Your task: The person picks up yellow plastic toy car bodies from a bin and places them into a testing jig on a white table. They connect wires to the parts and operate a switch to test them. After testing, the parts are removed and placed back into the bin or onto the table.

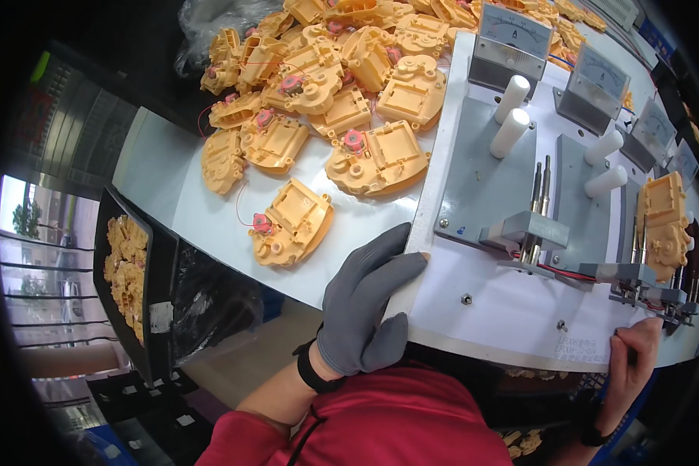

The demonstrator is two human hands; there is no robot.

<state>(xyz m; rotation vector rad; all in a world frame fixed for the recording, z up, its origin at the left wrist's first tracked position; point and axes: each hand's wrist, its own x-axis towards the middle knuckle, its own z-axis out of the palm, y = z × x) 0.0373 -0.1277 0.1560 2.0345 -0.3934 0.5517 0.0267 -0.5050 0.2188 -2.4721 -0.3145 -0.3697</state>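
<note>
My left hand (361,307), in a grey glove with a bare fingertip, rests against the left edge of a white test board (505,314). Its thumb and fingers are spread apart. At the board's front right my bare right hand (634,359) has bent, closed fingers near a grey pin block (637,276); what they hold, if anything, is hidden. Above that block a yellow plastic housing (663,221) stands upright on the fixture. Just beyond my left hand lies another yellow housing (291,225) with a pink round part and a red wire.
A pile of yellow housings (318,78) covers the far table. Analog meters (511,46), white posts (510,132) and metal pins (546,186) rise from the board. At left are a black bin (163,287) of housings and another person's forearm (74,361).
</note>
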